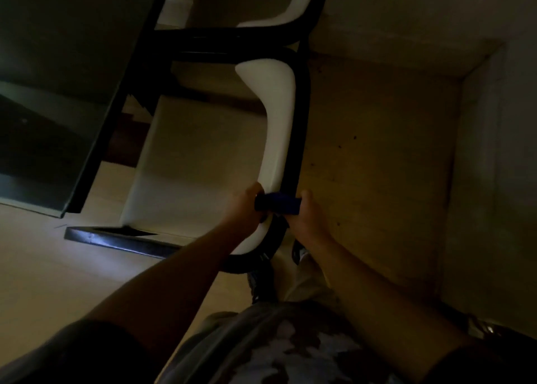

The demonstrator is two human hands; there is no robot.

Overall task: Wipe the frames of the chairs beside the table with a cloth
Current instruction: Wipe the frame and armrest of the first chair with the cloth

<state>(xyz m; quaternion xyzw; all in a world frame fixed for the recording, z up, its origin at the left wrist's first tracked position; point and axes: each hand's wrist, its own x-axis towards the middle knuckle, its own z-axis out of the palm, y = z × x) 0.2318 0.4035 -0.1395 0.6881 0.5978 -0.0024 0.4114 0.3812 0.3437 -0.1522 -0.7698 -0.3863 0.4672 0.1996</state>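
The room is dim. A chair with a white seat (186, 163), a white backrest (276, 122) and a black tube frame (302, 116) stands beside a dark glass table (58, 99). A dark blue cloth (277, 205) is stretched across the backrest and frame near the chair's near end. My left hand (247, 209) grips the cloth's left end and my right hand (305, 218) grips its right end. A second chair (302, 3) of the same kind stands farther back, only partly in view.
A black table foot (116, 240) lies on the pale wooden floor (377, 151) left of my arms. A pale wall (494, 180) closes the right side. My legs and shoes (261, 282) are just behind the chair.
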